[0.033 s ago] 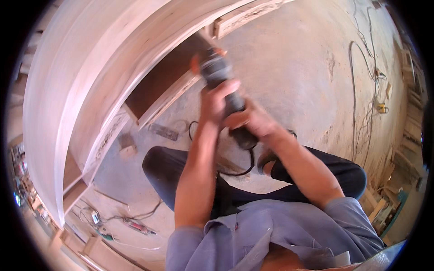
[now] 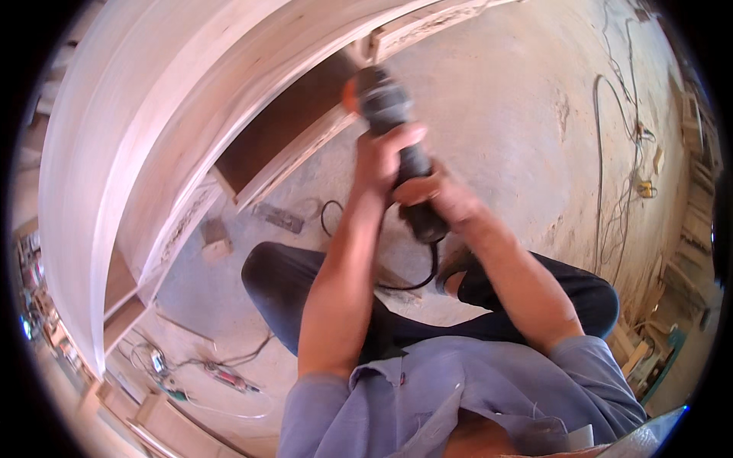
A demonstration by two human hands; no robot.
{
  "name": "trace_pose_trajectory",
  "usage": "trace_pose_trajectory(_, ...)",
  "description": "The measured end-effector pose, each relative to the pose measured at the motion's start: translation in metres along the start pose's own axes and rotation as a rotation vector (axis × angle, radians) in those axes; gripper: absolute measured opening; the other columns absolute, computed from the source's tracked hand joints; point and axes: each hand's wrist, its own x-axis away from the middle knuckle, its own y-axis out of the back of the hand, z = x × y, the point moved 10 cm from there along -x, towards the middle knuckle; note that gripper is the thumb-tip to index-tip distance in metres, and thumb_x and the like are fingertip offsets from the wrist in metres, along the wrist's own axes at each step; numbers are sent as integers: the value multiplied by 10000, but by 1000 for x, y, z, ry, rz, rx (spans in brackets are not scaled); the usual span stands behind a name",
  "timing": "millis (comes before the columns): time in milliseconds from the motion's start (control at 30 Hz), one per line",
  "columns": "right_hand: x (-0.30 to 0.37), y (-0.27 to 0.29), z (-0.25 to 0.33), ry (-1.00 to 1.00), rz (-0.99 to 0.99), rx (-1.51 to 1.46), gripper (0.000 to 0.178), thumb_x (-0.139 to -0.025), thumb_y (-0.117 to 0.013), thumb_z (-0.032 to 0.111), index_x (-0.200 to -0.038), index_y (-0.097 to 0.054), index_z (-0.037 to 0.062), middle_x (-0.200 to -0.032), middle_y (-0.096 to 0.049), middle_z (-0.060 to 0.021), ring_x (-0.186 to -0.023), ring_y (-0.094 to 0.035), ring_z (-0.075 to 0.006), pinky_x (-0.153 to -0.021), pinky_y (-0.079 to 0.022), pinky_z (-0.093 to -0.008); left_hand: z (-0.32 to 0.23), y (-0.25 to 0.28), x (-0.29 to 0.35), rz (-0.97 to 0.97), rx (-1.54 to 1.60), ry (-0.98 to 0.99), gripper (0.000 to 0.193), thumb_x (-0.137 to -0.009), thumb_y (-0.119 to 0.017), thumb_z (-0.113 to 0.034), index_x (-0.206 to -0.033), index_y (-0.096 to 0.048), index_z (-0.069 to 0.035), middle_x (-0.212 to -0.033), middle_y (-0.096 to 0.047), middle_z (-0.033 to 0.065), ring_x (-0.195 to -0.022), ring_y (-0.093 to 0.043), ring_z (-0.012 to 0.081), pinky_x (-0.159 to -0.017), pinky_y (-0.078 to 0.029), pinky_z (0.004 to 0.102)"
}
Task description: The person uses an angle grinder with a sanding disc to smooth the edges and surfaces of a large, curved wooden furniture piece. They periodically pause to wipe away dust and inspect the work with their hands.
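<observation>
Both my hands are closed around a dark angle grinder [image 2: 385, 103] with a blurred orange part at its head. My left hand [image 2: 382, 156] wraps the body just behind the head. Farther back, my right hand [image 2: 443, 196] grips the rear, where a black cord [image 2: 433, 267] comes out. The grinder's head is by the lower edge of a large pale wooden furniture piece [image 2: 145, 145], in front of its dark open compartment [image 2: 286, 122]. Motion blur hides whether the head touches the wood.
Beside my bent knee on the concrete floor lie a flat grey piece [image 2: 279, 217] and a wood block [image 2: 216, 244]. A red-and-grey tool [image 2: 230, 378] and tangled cords are at lower left. Another cable [image 2: 598, 153] runs along the right, near stacked wood scraps [image 2: 691, 237].
The grinder and both my hands have shifted a little to the right. My grip is the same, and the wooden piece has stayed in place.
</observation>
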Motion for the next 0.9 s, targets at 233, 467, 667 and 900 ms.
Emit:
trace_pose_trajectory(233,7,-10,3,-86,-20,-37,374,-718,-697,104,-1047,-567,-18,-807,-630,-119,-620,-643,-226,-557,-558,-356,-10,-5,11,-22,98,36,216,-747,-781,-142,-841,-666,13,-730,-654,89,-592,-617,184,-554,-502,335)
trace_pose_trajectory(467,0,-116,-25,25,263,165,525,-658,-746,127,-1111,-540,-38,-840,-633,-92,-699,-630,-179,-633,-539,-308,-27,107,91,-192,190,-56,222,-821,-721,-201,-897,-669,1,-779,-667,95,-696,-657,210,-674,-534,336)
trace_pose_trajectory(667,-11,-199,-56,91,445,295,854,-585,-780,226,-1328,-479,-71,-1151,-613,-218,-1041,-627,-289,-893,-521,-339,-56,177,153,-271,212,-251,274,-879,-606,-230,-1013,-601,10,-874,-625,146,-851,-623,284,-842,-512,407)
trace_pose_trajectory(900,17,-221,-76,68,709,20,637,-625,-758,83,-1207,-524,-28,-941,-648,-134,-769,-657,-220,-690,-544,-333,-51,185,214,-360,123,-474,480,-909,-612,-396,-1131,-576,28,-1030,-658,188,-967,-636,310,-913,-498,426)
